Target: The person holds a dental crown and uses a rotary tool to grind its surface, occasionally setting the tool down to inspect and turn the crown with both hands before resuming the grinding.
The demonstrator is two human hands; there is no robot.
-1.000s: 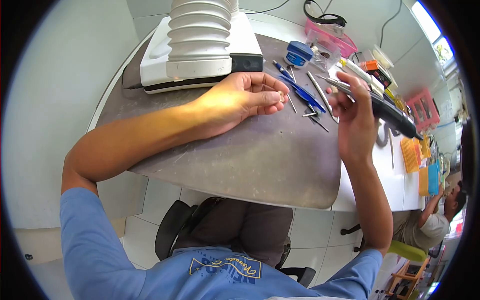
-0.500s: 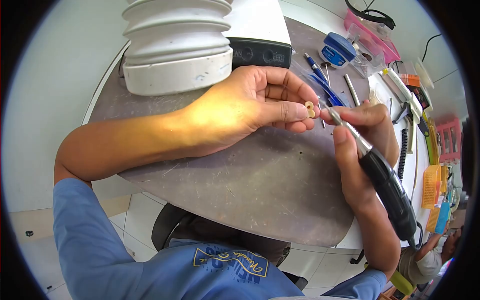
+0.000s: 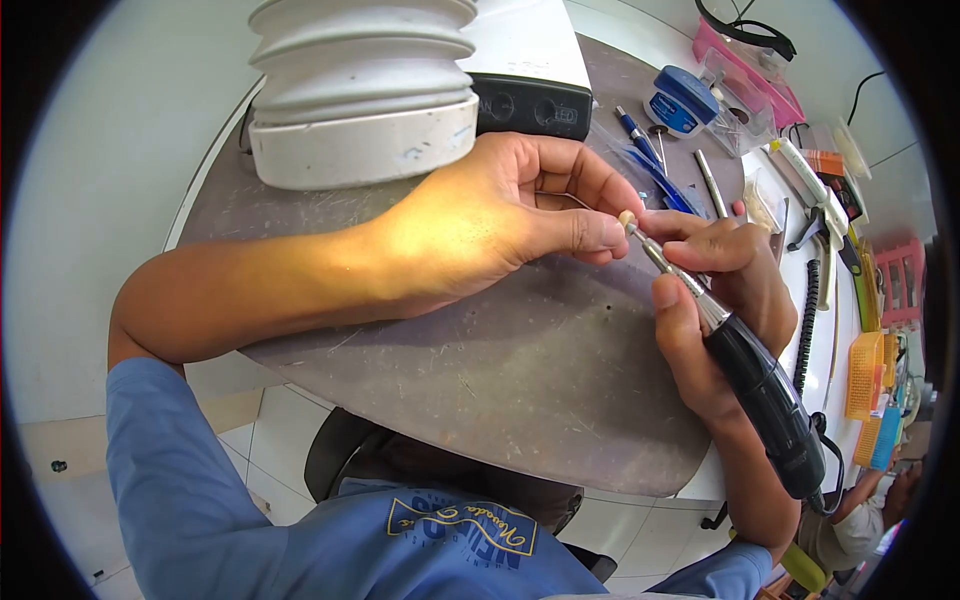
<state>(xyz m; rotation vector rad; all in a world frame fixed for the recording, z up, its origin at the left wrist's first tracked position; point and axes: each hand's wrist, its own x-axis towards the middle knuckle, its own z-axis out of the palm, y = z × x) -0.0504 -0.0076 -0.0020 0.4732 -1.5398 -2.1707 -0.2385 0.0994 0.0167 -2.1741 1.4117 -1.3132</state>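
Observation:
My left hand [image 3: 505, 210] pinches a small cream tooth-shaped piece [image 3: 626, 217] between thumb and fingertips, above the grey tabletop. Part of the piece is hidden by the fingers and the tool. In my right hand [image 3: 730, 270] is a rotary handpiece [image 3: 768, 405] with a black body and a silver nose, held like a pen. Its tip reaches the piece, seemingly in contact with it. The fingertips of both hands are close together, almost touching.
A white ribbed suction duct [image 3: 362, 90] hangs over the table beside a white box with a dark control panel [image 3: 535, 106]. Pens [image 3: 640, 135], a blue-lidded jar [image 3: 680, 102] and a pink tray [image 3: 760, 75] lie at the back right. Another person [image 3: 862, 515] sits at far right.
My right hand has moved left and brought the handpiece's tip up to the cream piece. In my left fingers the piece has turned, showing less of its face.

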